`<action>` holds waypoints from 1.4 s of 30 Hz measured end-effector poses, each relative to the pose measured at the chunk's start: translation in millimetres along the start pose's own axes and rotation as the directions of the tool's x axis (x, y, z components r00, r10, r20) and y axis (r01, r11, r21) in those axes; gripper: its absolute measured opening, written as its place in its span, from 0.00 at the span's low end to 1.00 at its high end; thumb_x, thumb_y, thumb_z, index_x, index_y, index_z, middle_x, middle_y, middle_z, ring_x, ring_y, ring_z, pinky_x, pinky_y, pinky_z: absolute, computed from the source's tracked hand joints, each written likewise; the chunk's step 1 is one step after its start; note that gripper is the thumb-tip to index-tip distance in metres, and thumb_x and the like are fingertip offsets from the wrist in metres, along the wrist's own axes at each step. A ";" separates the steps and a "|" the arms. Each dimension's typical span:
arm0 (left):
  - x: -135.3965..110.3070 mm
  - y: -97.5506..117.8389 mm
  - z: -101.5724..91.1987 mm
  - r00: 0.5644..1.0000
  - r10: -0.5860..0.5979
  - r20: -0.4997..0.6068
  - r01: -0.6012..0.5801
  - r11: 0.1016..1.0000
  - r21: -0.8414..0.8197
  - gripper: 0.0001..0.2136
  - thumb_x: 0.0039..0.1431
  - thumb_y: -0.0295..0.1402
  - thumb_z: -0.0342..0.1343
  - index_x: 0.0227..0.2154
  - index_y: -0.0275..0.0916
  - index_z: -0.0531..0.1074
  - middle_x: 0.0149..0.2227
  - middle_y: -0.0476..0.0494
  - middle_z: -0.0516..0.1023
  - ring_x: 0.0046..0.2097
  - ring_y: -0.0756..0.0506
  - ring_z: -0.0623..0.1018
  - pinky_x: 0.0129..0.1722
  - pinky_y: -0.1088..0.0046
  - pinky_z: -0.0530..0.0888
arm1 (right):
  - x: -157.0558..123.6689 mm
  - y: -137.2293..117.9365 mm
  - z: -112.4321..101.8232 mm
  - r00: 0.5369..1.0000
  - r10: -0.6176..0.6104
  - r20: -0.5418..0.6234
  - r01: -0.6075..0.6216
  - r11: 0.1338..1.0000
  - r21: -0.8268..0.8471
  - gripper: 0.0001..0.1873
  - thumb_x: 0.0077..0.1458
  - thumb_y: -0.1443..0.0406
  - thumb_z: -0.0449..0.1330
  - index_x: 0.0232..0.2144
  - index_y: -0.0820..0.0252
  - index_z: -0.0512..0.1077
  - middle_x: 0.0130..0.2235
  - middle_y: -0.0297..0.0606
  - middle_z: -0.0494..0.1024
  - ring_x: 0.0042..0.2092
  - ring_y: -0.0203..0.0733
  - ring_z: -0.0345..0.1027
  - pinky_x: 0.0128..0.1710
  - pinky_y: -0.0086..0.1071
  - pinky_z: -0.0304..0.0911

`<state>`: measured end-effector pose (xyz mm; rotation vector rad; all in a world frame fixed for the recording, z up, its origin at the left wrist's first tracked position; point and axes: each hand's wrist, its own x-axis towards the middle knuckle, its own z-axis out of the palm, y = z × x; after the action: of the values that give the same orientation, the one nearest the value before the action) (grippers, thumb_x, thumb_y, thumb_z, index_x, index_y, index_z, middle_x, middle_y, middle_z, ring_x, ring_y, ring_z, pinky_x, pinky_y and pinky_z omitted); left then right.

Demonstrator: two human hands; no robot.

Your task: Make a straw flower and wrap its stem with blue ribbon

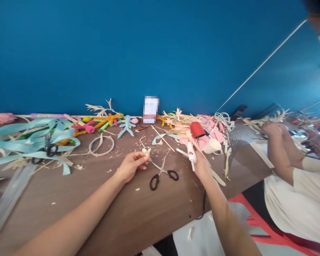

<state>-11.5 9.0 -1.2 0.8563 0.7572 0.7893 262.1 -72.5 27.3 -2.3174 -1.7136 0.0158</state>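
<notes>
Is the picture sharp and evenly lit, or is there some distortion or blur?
In the head view the light is even, with soft shadows under the scissors; the same view bends the table edge at the sides, as a wide lens does; also in the head view, a card by the wall is pixelated.

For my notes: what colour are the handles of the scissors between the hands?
Black; the scissors show best in the head view.

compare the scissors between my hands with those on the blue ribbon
The middle scissors lie on bare table, blades slightly parted; the left scissors rest on blue ribbon. The middle scissors sit between left hand and right hand; the left scissors lie far off. Both have black handles.
</notes>
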 end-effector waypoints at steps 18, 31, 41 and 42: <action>-1.4 -0.4 0.9 1.000 0.017 -0.006 -0.017 1.000 0.004 0.12 0.37 0.35 0.63 0.23 0.33 0.69 0.26 0.45 0.75 0.26 0.53 0.71 0.21 0.81 0.69 | -24.1 8.3 3.8 0.975 -0.182 0.127 0.194 0.977 -0.085 0.18 0.42 0.70 0.52 0.40 0.63 0.62 0.40 0.43 0.66 0.39 0.43 0.63 0.40 0.35 0.57; -4.4 -1.1 2.7 0.984 0.173 0.051 -0.179 0.973 0.147 0.12 0.40 0.37 0.61 0.24 0.33 0.69 0.25 0.47 0.71 0.27 0.52 0.69 0.22 0.79 0.68 | -49.8 -128.4 5.8 0.965 -0.219 -0.147 0.264 0.795 0.546 0.10 0.51 0.68 0.51 0.37 0.59 0.65 0.34 0.38 0.68 0.33 0.38 0.63 0.35 0.33 0.62; -12.0 1.5 2.9 0.901 0.414 0.128 -0.412 0.727 0.549 0.06 0.47 0.33 0.55 0.26 0.37 0.72 0.28 0.45 0.75 0.31 0.49 0.72 0.29 0.77 0.67 | -45.9 -149.0 35.6 0.978 -0.069 -0.196 0.192 0.667 0.720 0.06 0.50 0.69 0.52 0.33 0.60 0.64 0.32 0.37 0.70 0.32 0.37 0.63 0.33 0.31 0.61; -12.3 1.9 3.2 0.898 0.417 0.140 -0.421 0.720 0.552 0.05 0.47 0.33 0.55 0.26 0.36 0.72 0.28 0.45 0.75 0.30 0.49 0.72 0.29 0.77 0.67 | -46.4 -149.0 37.0 0.975 -0.071 -0.210 0.203 0.666 0.718 0.05 0.50 0.68 0.52 0.33 0.60 0.64 0.31 0.36 0.69 0.32 0.37 0.63 0.33 0.31 0.61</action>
<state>-15.4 -1.6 4.9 1.6232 0.8191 0.9752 102.1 -68.4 16.5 -1.5293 -1.4190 0.4054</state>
